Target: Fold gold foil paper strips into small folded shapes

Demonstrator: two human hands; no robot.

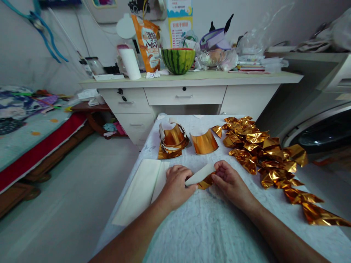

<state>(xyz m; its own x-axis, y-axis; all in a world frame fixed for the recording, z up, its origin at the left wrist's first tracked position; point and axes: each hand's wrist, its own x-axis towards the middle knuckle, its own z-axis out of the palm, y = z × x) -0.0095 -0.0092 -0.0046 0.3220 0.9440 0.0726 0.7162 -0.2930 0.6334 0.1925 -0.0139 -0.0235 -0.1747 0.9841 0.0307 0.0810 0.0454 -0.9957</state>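
Between my two hands is a piece of gold foil paper (206,181) with a white side, its white face curled over the gold. My left hand (178,182) grips the left end between thumb and fingers. At the other end, my right hand (227,179) pinches the upper right corner. Just beyond them lie a curved gold sheet (205,142) and a stack of curled gold strips (172,138). White paper sheets (139,190) lie flat beside my left hand. Folded gold foil pieces (260,153) are heaped to the right.
A white desk (186,95) stands behind the cloth-covered table (203,233), carrying half a watermelon (178,60), an orange snack bag (148,45) and a white roll (130,64). A washing machine (326,98) is at right, a bed (35,128) at left.
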